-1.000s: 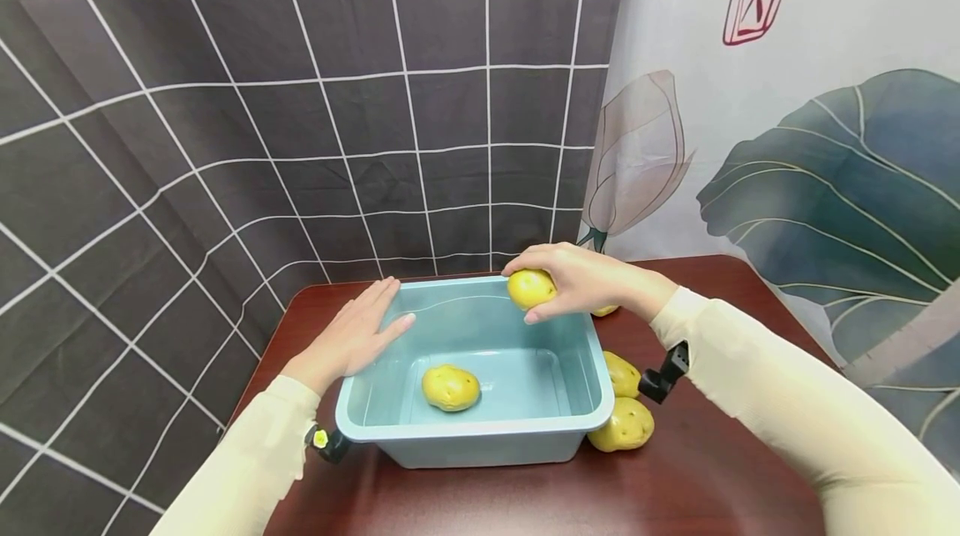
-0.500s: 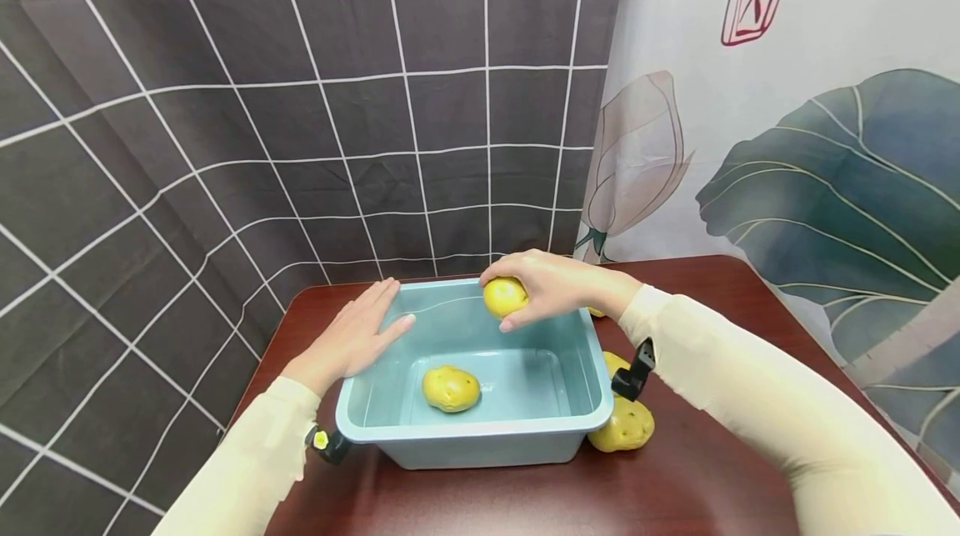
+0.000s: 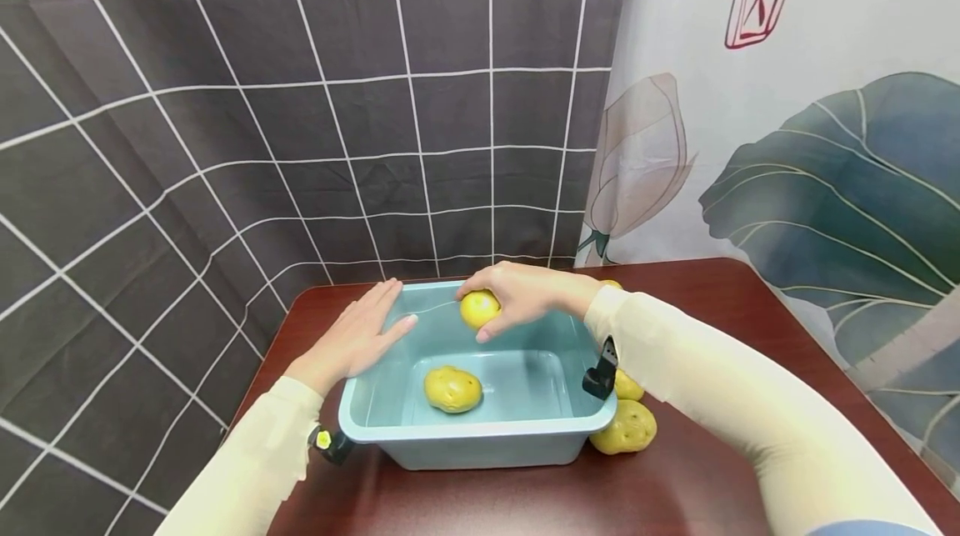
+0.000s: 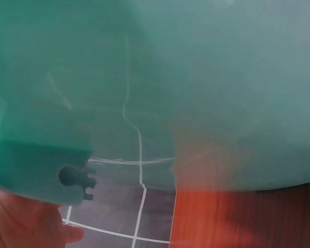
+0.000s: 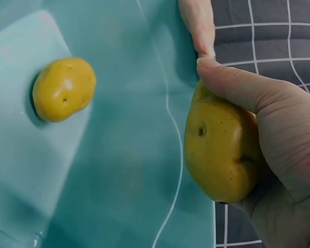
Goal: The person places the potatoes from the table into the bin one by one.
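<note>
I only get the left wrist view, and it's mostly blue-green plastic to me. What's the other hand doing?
Observer: The right hand holds a yellow potato over the light blue bin.
Visitor: Is anything inside that bin?
Observer: Yes, a second potato lies on the bottom.
Visitor: And outside it?
Observer: More potatoes sit on the table along the bin's right side, some partly hidden by the right sleeve.
</note>
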Motion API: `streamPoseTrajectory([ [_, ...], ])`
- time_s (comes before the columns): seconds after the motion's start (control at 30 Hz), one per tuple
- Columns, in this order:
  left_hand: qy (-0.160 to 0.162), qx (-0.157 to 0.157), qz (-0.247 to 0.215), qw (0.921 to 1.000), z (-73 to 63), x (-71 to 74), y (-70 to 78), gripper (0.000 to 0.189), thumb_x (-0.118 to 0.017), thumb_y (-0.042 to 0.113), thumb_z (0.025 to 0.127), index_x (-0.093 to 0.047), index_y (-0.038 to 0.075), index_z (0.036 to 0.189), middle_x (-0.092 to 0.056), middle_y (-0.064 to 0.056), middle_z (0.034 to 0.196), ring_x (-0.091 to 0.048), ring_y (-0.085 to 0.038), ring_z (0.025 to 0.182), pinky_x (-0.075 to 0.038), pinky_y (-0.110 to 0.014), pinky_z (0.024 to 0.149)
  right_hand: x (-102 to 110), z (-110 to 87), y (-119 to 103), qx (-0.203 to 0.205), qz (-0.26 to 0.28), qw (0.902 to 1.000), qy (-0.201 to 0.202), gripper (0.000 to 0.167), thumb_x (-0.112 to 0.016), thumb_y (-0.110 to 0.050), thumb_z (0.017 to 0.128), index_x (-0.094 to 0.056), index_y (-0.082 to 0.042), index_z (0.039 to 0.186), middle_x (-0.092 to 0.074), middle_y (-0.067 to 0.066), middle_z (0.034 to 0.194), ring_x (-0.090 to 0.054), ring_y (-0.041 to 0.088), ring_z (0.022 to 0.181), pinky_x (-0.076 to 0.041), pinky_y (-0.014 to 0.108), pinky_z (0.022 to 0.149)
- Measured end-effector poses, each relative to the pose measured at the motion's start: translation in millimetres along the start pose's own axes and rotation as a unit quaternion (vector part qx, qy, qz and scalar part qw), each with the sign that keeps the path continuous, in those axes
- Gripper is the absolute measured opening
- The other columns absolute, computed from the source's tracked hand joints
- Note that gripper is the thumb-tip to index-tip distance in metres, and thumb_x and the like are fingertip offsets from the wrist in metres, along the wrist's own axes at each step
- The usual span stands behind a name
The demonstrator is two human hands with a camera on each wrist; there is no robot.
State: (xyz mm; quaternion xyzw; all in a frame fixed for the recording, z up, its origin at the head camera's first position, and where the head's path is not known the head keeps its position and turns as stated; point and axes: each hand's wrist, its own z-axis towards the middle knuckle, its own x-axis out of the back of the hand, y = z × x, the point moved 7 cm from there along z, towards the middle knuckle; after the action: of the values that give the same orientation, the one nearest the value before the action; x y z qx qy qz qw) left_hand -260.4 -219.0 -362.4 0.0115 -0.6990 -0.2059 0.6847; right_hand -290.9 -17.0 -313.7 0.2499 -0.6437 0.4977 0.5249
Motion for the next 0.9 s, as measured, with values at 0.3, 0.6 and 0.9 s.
streamPoseTrajectory([
  [0.3,0.005,-0.008,0.008,0.9999,1.3,-1.0,0.1,0.083,-0.032,0.067,0.094,-0.021,0.01,0.154,-0.02,-0.011,0.158,-0.014,-0.031,0.146,-0.018,-0.055,0.114,-13,15.4,4,-0.017,0.012,0.9994,-0.029,0.063,-0.08,-0.039,0.077,-0.059,-0.012,0.13,-0.062,-0.005,0.114,-0.057,0.009,0.091,-0.05,0.021,0.076],
  [0.6,0.002,-0.006,0.002,1.0,1.8,-1.4,-1.2,0.082,-0.032,0.066,0.094,-0.02,0.011,0.154,-0.02,-0.01,0.159,-0.013,-0.031,0.146,-0.018,-0.056,0.113,-34,31.3,3,-0.016,0.017,0.9975,-0.067,0.062,-0.08,-0.039,0.077,-0.059,-0.013,0.129,-0.061,-0.008,0.106,-0.056,0.009,0.087,-0.049,0.024,0.076],
  [0.9,0.004,-0.004,0.0,1.0,0.8,-1.0,-1.1,0.083,-0.033,0.066,0.094,-0.022,0.009,0.154,-0.02,-0.011,0.159,-0.014,-0.032,0.146,-0.018,-0.057,0.113,-53,41.8,6,-0.018,0.017,0.9951,-0.095,0.06,-0.08,-0.039,0.077,-0.06,-0.014,0.128,-0.06,-0.011,0.099,-0.057,0.009,0.084,-0.049,0.024,0.073],
])
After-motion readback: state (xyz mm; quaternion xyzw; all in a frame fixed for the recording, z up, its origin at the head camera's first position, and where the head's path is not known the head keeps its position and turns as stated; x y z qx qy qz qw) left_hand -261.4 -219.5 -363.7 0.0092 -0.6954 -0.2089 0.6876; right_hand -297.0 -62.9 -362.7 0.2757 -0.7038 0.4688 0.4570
